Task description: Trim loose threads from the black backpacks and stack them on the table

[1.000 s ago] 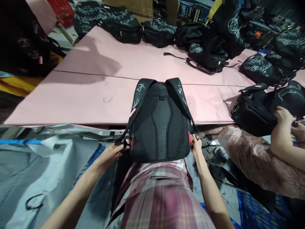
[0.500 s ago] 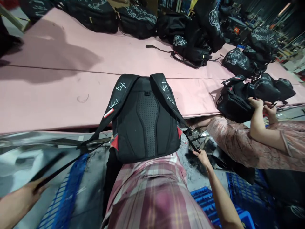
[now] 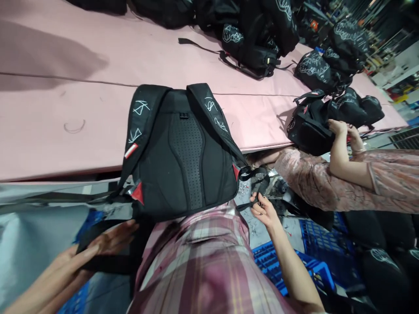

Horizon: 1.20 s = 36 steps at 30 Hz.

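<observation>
A black backpack (image 3: 183, 152) lies back-panel up on the near edge of the pink table (image 3: 49, 131), its padded straps printed with white marks. My right hand (image 3: 263, 209) pinches the loose end of the right shoulder strap webbing (image 3: 258, 181) just off the bag's lower right corner. My left hand (image 3: 98, 244) sits low at the left, fingers stretched along a black strap (image 3: 108, 261) below the bag's lower left corner. The left webbing runs out to the left over grey plastic.
Several black backpacks (image 3: 258, 48) are piled along the far side and right end of the table. A co-worker's arm (image 3: 340, 148) in a floral sleeve handles another bag (image 3: 310, 126) at the right. Blue crates (image 3: 284, 266) stand on the floor; grey plastic sheet (image 3: 26, 235) lies at left.
The view has swung right and down. My right hand rose and took the looped right strap end. My left hand came back in from the far left toward the bag's lower left corner.
</observation>
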Tool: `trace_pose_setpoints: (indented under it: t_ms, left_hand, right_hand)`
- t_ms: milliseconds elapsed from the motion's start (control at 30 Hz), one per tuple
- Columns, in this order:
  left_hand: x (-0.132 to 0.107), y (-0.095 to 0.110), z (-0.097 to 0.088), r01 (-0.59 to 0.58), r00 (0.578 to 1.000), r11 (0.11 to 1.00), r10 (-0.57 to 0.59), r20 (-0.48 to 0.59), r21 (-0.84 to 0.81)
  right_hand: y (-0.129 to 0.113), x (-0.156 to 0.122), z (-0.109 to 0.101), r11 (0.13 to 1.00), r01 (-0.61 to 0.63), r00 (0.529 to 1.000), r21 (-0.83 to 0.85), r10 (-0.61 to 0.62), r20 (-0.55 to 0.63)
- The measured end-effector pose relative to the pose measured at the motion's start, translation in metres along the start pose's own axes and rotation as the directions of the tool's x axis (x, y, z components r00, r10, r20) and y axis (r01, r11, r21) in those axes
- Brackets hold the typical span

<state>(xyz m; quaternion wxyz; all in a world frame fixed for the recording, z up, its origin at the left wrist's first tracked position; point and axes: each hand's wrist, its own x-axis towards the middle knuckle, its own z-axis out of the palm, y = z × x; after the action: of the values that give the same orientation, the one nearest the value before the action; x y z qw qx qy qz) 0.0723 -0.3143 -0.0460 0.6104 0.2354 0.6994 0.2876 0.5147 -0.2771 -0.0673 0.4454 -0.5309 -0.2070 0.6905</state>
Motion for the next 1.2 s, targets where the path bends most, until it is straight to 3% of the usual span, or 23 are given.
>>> trace_pose_setpoints:
  t_ms: [67,133,233,300,367,400,433,467,533,600,667,700,767,833,967,1100,1200]
  left_hand:
    - [-0.006,0.011,0.013,0.052,0.998,0.976,-0.046,0.031,-0.213]
    - [-0.01,0.018,0.023,0.051,0.998,0.923,-0.063,-0.019,-0.382]
    - [-0.007,0.018,0.03,-0.05,0.994,0.903,0.005,-0.106,-0.426]
    - [0.0,0.013,0.026,-0.115,0.988,0.958,0.081,-0.135,-0.262]
    - [0.009,0.007,0.014,-0.109,0.982,0.989,0.124,-0.145,0.103]
    - [0.014,0.004,0.006,-0.096,0.973,0.937,0.159,-0.164,0.337]
    - [0.018,0.002,-0.001,-0.085,0.954,0.825,0.228,-0.193,0.559]
    - [0.021,-0.001,-0.007,-0.077,0.92,0.679,0.331,-0.21,0.73]
    - [0.027,-0.005,-0.009,-0.136,0.812,0.431,0.564,-0.149,0.892]
    - [0.032,-0.01,0.003,-0.321,0.718,0.323,0.696,0.006,0.89]
    - [0.035,-0.013,0.027,-0.488,0.642,0.289,0.758,0.114,0.823]
    - [0.037,-0.015,0.041,-0.521,0.598,0.268,0.792,0.122,0.811]
    - [0.04,-0.017,0.065,-0.503,0.51,0.224,0.856,0.078,0.835]
    - [0.043,-0.016,0.08,-0.495,0.46,0.2,0.886,0.06,0.845]
    - [0.044,-0.003,0.081,-0.56,0.461,0.157,0.875,0.149,0.813]
    - [0.038,0.017,0.074,-0.515,0.52,0.106,0.828,0.212,0.851]
    - [0.034,0.03,0.075,-0.476,0.558,0.051,0.789,0.257,0.878]
  right_hand:
    - [-0.008,-0.002,0.012,0.998,0.001,1.0,0.065,-0.003,0.021]
    - [-0.011,-0.004,0.018,0.995,0.008,1.0,0.095,-0.009,0.006]
    - [-0.008,-0.003,0.017,0.997,0.027,0.999,0.068,-0.025,-0.039]
    - [-0.001,0.0,0.01,0.999,0.031,0.998,-0.02,-0.032,-0.063]
    - [0.007,0.003,-0.004,0.969,0.007,0.988,-0.247,-0.045,-0.15]
    - [0.012,0.004,-0.012,0.924,-0.019,0.973,-0.381,-0.07,-0.218]
    - [0.016,0.003,-0.021,0.867,-0.053,0.952,-0.496,-0.106,-0.287]
    - [0.02,0.001,-0.03,0.814,-0.085,0.926,-0.574,-0.148,-0.346]
    - [0.025,-0.005,-0.042,0.728,-0.134,0.86,-0.672,-0.252,-0.444]
    - [0.028,-0.013,-0.039,0.602,-0.18,0.775,-0.778,-0.4,-0.489]
    - [0.031,-0.017,-0.019,0.442,-0.199,0.717,-0.875,-0.543,-0.438]
    - [0.034,-0.018,-0.004,0.382,-0.167,0.727,-0.909,-0.575,-0.375]
    - [0.039,-0.014,0.03,0.322,-0.022,0.793,-0.946,-0.571,-0.213]
    - [0.045,-0.006,0.059,0.301,0.107,0.827,-0.948,-0.556,-0.083]
    - [0.048,0.01,0.084,0.339,0.162,0.798,-0.927,-0.597,-0.079]
    - [0.036,0.013,0.078,0.323,0.208,0.77,-0.923,-0.637,-0.05]
    - [0.028,0.008,0.072,0.243,0.237,0.733,-0.941,-0.68,0.01]
